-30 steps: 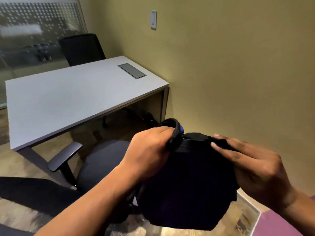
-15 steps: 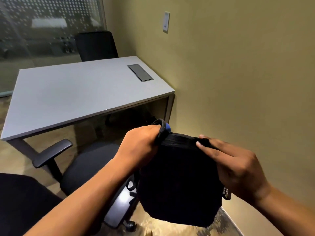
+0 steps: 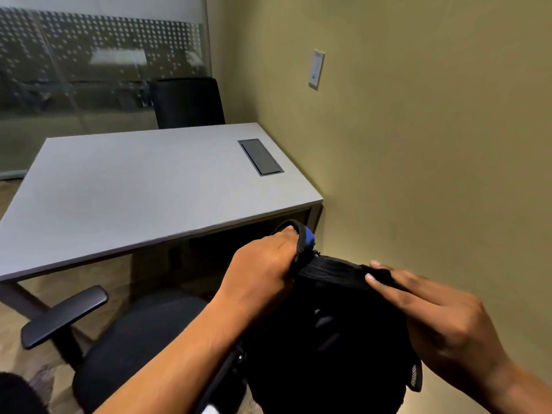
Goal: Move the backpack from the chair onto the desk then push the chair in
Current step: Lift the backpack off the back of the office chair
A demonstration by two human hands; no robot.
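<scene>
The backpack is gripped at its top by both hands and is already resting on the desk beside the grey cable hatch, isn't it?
Not quite: the backpack is gripped at its top by the left hand and the right hand, but it is not on the desk. The head view shows it held in the air in front of the desk's near edge, beside the chair.

Black backpack (image 3: 322,330) aloft beside chair (image 3: 140,339), before desk (image 3: 143,186).

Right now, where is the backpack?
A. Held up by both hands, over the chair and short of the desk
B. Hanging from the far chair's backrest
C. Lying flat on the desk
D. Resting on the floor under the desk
A: the left hand grips the top loop and the right hand pinches the top edge of the backpack, which hangs beside the chair seat, short of the desk.
</scene>
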